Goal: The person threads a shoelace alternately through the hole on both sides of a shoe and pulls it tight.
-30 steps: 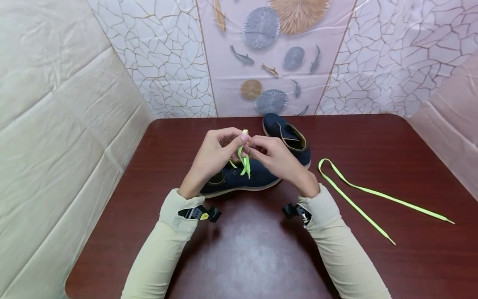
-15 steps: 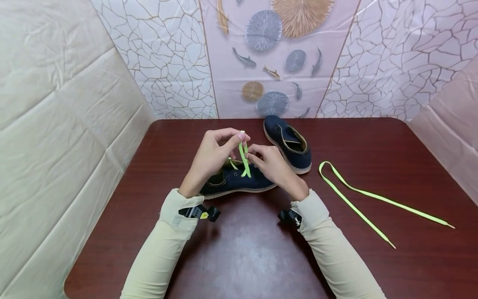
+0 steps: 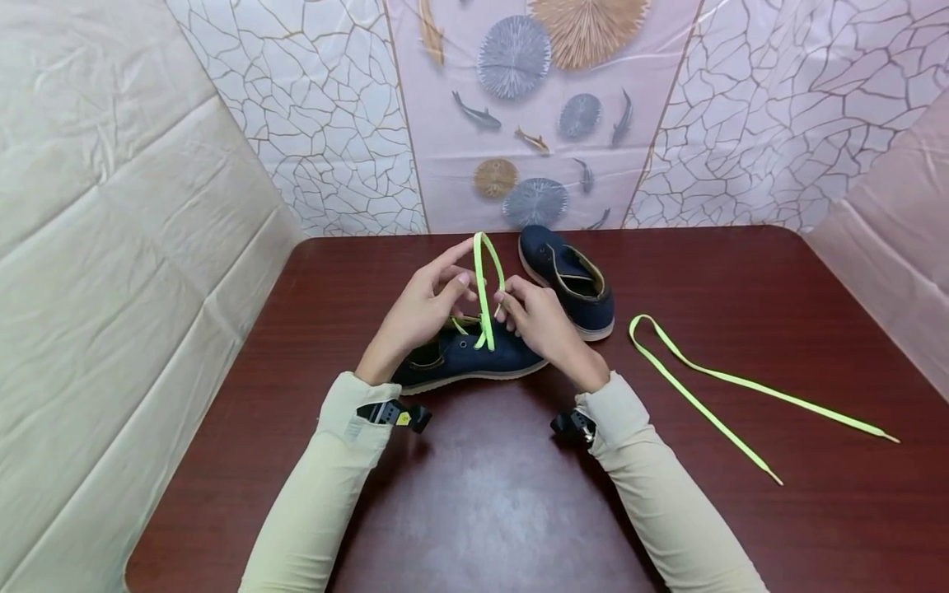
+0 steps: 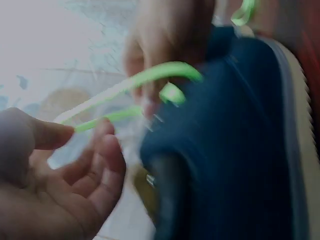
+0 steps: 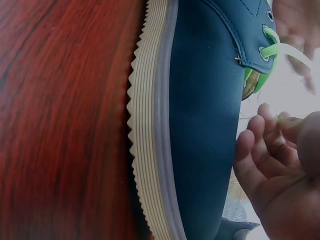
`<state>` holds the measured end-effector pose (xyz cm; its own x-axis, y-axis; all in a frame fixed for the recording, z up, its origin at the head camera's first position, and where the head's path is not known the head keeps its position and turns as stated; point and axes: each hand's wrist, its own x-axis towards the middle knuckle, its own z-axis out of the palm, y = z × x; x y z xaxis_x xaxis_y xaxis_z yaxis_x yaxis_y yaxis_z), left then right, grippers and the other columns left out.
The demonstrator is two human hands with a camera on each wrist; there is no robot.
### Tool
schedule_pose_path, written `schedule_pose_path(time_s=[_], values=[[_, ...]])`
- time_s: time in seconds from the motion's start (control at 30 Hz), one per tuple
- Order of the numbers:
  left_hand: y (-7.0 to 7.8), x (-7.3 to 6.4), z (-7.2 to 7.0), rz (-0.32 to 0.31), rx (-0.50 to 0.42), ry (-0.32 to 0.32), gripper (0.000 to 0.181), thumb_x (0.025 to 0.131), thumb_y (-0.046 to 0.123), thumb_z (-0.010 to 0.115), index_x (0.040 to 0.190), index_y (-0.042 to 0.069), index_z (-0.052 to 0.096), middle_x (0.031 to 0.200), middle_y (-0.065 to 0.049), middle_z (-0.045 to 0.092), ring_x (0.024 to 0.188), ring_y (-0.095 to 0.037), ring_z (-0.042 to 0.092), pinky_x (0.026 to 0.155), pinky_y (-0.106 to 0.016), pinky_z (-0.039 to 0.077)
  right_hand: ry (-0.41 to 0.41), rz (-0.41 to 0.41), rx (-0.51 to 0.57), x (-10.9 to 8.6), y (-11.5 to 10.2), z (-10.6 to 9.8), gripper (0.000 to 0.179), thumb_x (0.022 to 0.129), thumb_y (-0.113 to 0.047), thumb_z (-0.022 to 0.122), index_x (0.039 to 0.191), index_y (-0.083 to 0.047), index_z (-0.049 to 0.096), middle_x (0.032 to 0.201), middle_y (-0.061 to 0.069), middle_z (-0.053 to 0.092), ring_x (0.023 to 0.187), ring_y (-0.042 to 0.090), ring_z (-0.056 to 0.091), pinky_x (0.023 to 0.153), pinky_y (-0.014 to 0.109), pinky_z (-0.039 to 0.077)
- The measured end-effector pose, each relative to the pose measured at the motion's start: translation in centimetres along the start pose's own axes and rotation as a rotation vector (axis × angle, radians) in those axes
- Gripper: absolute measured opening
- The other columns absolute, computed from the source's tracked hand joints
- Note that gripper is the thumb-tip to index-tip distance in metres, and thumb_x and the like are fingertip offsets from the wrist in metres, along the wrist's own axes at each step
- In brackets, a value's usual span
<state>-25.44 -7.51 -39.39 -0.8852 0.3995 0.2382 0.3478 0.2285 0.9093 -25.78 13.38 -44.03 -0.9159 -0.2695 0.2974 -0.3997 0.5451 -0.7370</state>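
A navy shoe [image 3: 511, 354] with a pale ridged sole lies in front of both hands, a neon green shoelace [image 3: 480, 284] threaded through its eyelets. The lace rises from the shoe in a tall loop. My left hand [image 3: 418, 309] holds up the top of that loop on its straight index finger, its thumb lower and apart in the head view. Thumb and fingers of my right hand [image 3: 544, 321] pinch the lace near its end, to the right of the loop. In the right wrist view the right hand [image 5: 280, 160] is beside the shoe's toe part.
A second navy shoe [image 3: 567, 280], with no lace visible in it, stands behind the right hand. Another neon green shoelace [image 3: 712, 375] lies bent double on the right of the dark red table [image 3: 474, 511]. Patterned sheets [image 3: 341, 123] hang behind the table.
The left thumb and index finger have parted, and the lace now hangs over the raised index finger in a taller loop. The right hand has shifted slightly right and down.
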Motion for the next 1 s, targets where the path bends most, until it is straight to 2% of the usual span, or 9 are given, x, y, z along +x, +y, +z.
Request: schedule_pose_path(time_s=[0.13, 0.27, 0.37, 0.5, 0.6, 0.67, 0.73, 0.83, 1.0], values=[[-1.4, 0.3, -0.3, -0.041, 0.047, -0.020, 0.065, 0.111, 0.007, 0.051, 0.167, 0.033, 0.029, 0.126, -0.018, 0.069, 0.095, -0.032, 0.069, 0.076, -0.059, 0.059, -0.047, 0.030, 0.001, -0.1, 0.1, 0.2, 0.009, 0.109, -0.010, 0.059, 0.105, -0.004, 0.063, 0.085, 0.007, 0.073, 0.066, 0.019, 0.066, 0.059, 0.030, 0.054], [-1.7, 0.5, -0.5, -0.008, 0.018, -0.023, 0.067, 0.110, 0.007, 0.054, 0.166, 0.037, 0.032, 0.124, -0.015, 0.070, 0.093, -0.041, 0.067, 0.072, -0.059, 0.058, -0.088, 0.021, -0.060, -0.1, 0.0, 0.3, 0.007, 0.108, -0.011, 0.062, 0.105, -0.006, 0.066, 0.089, 0.006, 0.074, 0.073, 0.019, 0.065, 0.066, 0.031, 0.051], [-1.8, 0.6, -0.7, 0.022, 0.043, 0.005, 0.060, 0.109, 0.004, 0.055, 0.162, 0.028, 0.042, 0.117, -0.016, 0.073, 0.093, -0.038, 0.067, 0.068, -0.049, 0.059, -0.088, 0.019, -0.100, 0.0, 0.0, 0.4, 0.010, 0.107, -0.011, 0.063, 0.105, -0.005, 0.070, 0.088, 0.005, 0.073, 0.076, 0.019, 0.065, 0.070, 0.033, 0.050], [-2.3, 0.7, -1.5, -0.004, 0.223, 0.035, 0.047, 0.109, 0.002, 0.054, 0.154, 0.015, 0.052, 0.111, -0.017, 0.076, 0.098, -0.031, 0.069, 0.070, -0.036, 0.051, -0.055, 0.044, -0.097, 0.0, 0.1, 0.4, 0.012, 0.106, -0.009, 0.063, 0.106, -0.003, 0.074, 0.088, 0.005, 0.075, 0.078, 0.021, 0.069, 0.073, 0.034, 0.053], [-2.8, 0.4, -2.3, -0.072, 0.400, -0.059, 0.037, 0.109, 0.007, 0.054, 0.146, 0.011, 0.061, 0.113, -0.013, 0.076, 0.101, -0.025, 0.068, 0.080, -0.035, 0.048, -0.022, 0.064, -0.062, -0.1, 0.0, 0.6, 0.015, 0.107, -0.013, 0.063, 0.106, -0.003, 0.074, 0.089, 0.006, 0.076, 0.081, 0.022, 0.070, 0.073, 0.034, 0.054], [-3.0, 0.2, -2.9, -0.113, 0.469, -0.171, 0.031, 0.110, 0.013, 0.054, 0.137, 0.008, 0.068, 0.101, -0.010, 0.075, 0.088, -0.023, 0.065, 0.080, -0.036, 0.048, 0.002, 0.077, -0.023, -0.1, 0.0, 0.7, 0.016, 0.108, -0.015, 0.062, 0.106, -0.004, 0.074, 0.091, 0.008, 0.076, 0.080, 0.024, 0.070, 0.071, 0.035, 0.055], [-3.1, 0.1, -3.2, -0.117, 0.515, -0.266, 0.028, 0.110, 0.019, 0.055, 0.128, 0.009, 0.074, 0.086, -0.006, 0.070, 0.077, -0.017, 0.061, 0.082, -0.035, 0.048, 0.015, 0.094, 0.025, -0.2, -0.1, 0.8, 0.017, 0.108, -0.017, 0.062, 0.106, -0.004, 0.073, 0.092, 0.009, 0.076, 0.079, 0.024, 0.071, 0.070, 0.035, 0.058], [-3.1, 0.0, -3.5, -0.077, 0.524, -0.342, 0.027, 0.110, 0.024, 0.057, 0.122, 0.010, 0.078, 0.077, -0.004, 0.065, 0.069, -0.015, 0.056, 0.076, -0.036, 0.049, 0.007, 0.138, 0.123, -0.1, -0.1, 1.0, 0.017, 0.109, -0.016, 0.061, 0.108, -0.002, 0.071, 0.095, 0.012, 0.076, 0.077, 0.024, 0.073, 0.068, 0.035, 0.061], [-3.5, 0.3, -2.7, 0.074, 0.543, -0.314, 0.018, 0.105, 0.018, 0.067, 0.115, 0.011, 0.080, 0.106, 0.000, 0.077, 0.096, -0.014, 0.068, 0.090, -0.037, 0.055, -0.030, 0.204, 0.280, 0.1, 0.0, 1.4, 0.019, 0.108, -0.011, 0.061, 0.114, 0.005, 0.069, 0.099, 0.018, 0.076, 0.080, 0.023, 0.076, 0.070, 0.033, 0.063]])
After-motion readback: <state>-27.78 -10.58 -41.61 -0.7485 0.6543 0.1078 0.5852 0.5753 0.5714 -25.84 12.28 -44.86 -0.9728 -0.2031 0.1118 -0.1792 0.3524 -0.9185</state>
